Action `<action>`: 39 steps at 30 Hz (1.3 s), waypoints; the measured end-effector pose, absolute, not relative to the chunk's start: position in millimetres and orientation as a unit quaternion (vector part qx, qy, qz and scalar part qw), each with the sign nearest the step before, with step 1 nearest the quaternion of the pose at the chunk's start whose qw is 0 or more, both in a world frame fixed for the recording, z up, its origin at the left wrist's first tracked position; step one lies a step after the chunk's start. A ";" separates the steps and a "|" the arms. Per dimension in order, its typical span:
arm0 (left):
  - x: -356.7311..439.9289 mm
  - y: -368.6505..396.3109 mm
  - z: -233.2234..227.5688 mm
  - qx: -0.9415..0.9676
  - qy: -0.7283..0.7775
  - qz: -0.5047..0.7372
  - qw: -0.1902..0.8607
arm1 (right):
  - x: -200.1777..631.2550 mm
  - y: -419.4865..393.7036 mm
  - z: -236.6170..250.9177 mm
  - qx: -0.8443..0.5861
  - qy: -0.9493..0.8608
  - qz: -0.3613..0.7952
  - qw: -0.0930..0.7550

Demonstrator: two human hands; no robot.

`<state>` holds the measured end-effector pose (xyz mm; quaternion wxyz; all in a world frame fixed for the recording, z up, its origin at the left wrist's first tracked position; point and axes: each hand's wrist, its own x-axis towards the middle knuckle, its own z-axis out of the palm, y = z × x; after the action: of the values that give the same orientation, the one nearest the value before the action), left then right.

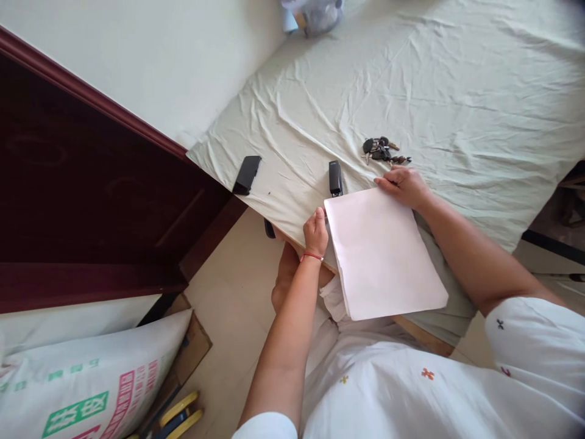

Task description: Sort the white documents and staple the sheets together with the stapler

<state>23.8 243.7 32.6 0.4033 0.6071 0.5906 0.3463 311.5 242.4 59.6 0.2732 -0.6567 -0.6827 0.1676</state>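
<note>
A stack of white paper (381, 253) lies at the near corner of a bed covered with a pale green sheet (411, 91). My left hand (315, 231) grips the stack's left edge near its top corner. My right hand (404, 184) holds its top right corner. A black stapler (335, 178) rests on the sheet just beyond the top left corner of the paper, close to my left hand. A bunch of keys (381, 150) lies a little beyond my right hand.
A black phone-like object (247, 174) lies near the bed's left edge. A dark wooden door (82, 183) stands at left. A printed sack (86, 378) and cardboard sit on the floor at lower left. A bag (315, 13) rests at the bed's far end.
</note>
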 end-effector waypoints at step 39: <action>12.0 250.6 8.0 0.594 0.534 0.463 0.384 | 329.7 248.9 35.2 -0.538 -0.516 0.430 0.510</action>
<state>12.0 250.6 8.0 0.3835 0.5943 0.5341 0.4631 329.7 248.9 35.2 0.5099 -0.5378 -0.5157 0.4299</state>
